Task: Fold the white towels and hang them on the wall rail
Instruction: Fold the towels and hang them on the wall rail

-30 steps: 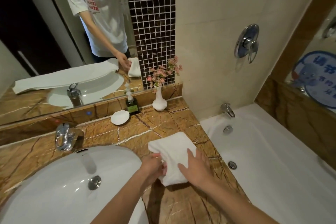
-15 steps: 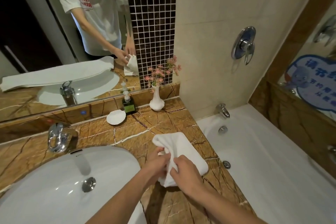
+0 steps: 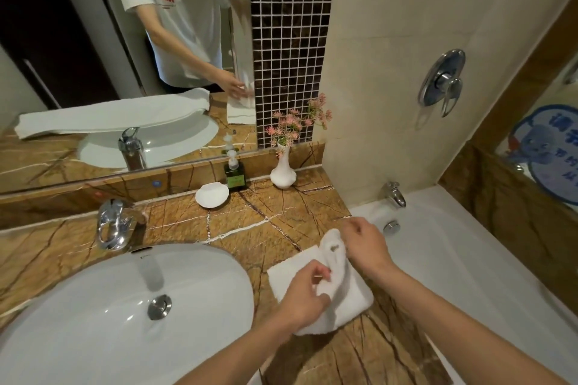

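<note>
White towel (image 3: 352, 292) (folded), beneath left grip (image 3: 301, 297)

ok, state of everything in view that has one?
towel: on counter, part folded, one edge lifted
left hand: pinching towel
right hand: holding towel's lifted edge
tap: off
sink: empty, no water
tub: empty, spout not running
soap dish: empty
vase: upright
pump bottle: upright

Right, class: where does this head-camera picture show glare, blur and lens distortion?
Head view: glare spots on the chrome faucet and white sink; wide-angle bending curves the bathtub rim; the reflected hand in the mirror is smeared, while the left hand and right hand gripping the towel look fairly sharp.
</note>
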A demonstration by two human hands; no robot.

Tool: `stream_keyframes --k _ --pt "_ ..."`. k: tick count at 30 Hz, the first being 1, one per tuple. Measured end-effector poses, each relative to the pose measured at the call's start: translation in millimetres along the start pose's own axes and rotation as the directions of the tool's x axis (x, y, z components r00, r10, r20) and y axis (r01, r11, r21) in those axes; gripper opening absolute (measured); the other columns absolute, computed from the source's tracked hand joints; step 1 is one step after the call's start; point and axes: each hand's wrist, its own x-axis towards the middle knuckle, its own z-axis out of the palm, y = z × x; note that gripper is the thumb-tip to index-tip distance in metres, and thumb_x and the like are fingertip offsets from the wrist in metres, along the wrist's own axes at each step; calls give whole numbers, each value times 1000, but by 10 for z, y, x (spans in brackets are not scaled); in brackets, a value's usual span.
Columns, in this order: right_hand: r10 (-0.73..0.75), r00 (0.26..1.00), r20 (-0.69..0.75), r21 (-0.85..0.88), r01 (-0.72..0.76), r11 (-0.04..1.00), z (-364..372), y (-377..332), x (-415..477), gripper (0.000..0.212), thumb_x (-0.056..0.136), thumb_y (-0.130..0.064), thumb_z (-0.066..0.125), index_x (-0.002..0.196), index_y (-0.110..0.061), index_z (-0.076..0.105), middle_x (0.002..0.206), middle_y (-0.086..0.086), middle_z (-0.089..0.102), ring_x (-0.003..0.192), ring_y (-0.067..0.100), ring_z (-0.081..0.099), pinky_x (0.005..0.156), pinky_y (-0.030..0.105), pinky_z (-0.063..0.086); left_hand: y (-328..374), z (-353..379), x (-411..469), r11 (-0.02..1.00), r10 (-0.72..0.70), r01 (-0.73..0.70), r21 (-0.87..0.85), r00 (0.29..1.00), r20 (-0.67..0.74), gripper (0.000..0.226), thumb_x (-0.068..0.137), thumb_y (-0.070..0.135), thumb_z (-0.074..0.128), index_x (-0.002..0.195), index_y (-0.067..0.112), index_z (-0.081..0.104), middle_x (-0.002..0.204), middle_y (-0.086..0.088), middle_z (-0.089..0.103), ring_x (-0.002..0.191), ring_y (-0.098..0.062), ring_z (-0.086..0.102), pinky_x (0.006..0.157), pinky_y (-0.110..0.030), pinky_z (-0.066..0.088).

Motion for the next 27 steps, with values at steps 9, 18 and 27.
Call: stream_keyframes --k 9,18,27 --pt "229 954 194 -320 -159 934 -66 328 -133 54 88 -30 57 136 -12 38 128 14 55 114 35 54 86 32 44 -87 158 -171 969 20 -84 234 964 264 29 76 10 55 88 35 47 97 3 66 91 -12 59 83 -30 49" --pt "355 923 148 -373 -280 884 -211 747 -631 62 91 -31 52 139 -4 23 132 17 50 117 35 53 91 34 44 -194 72 59 848 108 -150 508 988 110 36 96 36 47 129 24 51 136 -2 42 126 -20 40 106 -31 31" --pt "406 912 54 -351 -363 863 -244 1289 -1299 79 83 -45 57 139 -16 9 119 3 56 101 23 60 85 37 54 -278 591 -33 552 -24 -335 764 909 415 71 93 62 25 150 33 -5 159 0 -11 146 -24 -13 115 -51 -10"
